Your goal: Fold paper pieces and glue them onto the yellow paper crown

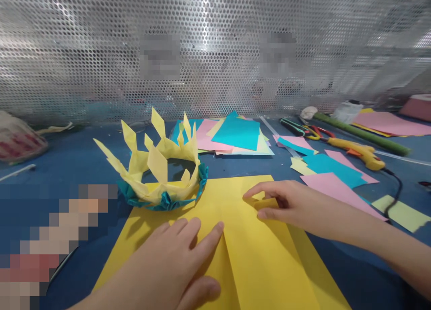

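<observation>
A large yellow paper sheet (pixel 249 256) with lengthwise creases lies in front of me on the blue table. My left hand (pixel 182 251) rests on its left part, fingers spread, the index fingertip touching near the central fold. On the sheet's far right part, my right hand (pixel 279 202) touches down with its fingertips, thumb and index apart and nothing visible between them. A folded paper crown (pixel 156 166), pale yellow with a teal base band, sits upright over the sheet's far left corner, just beyond my left hand.
Beyond the crown lies a pile of coloured paper (pixel 239 130). To the right are loose teal and pink sheets (pixel 333 168), a yellow glue gun (pixel 357 150) with its cord, scissors (pixel 318 133) and a green stick (pixel 363 133). A perforated metal panel (pixel 215 45) stands behind.
</observation>
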{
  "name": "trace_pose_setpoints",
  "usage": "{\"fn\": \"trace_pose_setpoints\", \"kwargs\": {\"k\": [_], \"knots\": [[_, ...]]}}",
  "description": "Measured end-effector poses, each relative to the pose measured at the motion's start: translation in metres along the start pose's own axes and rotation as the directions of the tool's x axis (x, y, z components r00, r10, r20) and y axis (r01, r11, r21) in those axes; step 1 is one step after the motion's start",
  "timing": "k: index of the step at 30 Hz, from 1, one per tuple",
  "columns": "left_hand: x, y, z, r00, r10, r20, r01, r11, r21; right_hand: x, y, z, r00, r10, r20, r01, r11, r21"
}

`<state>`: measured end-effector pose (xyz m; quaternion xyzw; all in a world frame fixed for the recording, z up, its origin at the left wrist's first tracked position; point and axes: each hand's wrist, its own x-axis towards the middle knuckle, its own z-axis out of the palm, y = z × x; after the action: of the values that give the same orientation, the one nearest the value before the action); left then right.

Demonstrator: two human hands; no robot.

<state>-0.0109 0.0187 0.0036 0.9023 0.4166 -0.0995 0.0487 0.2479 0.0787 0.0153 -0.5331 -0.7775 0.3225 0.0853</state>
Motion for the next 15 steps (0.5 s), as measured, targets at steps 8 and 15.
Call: {"fn": "trace_pose_setpoints", "kwargs": {"k": [8, 15], "knots": [[-0.002, 0.002, 0.023, 0.978, 0.177, -0.111, -0.160, 0.976, 0.150, -0.001, 0.002, -0.007, 1.000, 0.022, 0.023, -0.021, 0.999, -0.045], [0.001, 0.000, 0.026, 0.933, 0.132, -0.335, -0.148, 0.989, -0.022, -0.003, -0.002, -0.010, 0.998, 0.045, 0.037, -0.042, 0.996, -0.075]]}}
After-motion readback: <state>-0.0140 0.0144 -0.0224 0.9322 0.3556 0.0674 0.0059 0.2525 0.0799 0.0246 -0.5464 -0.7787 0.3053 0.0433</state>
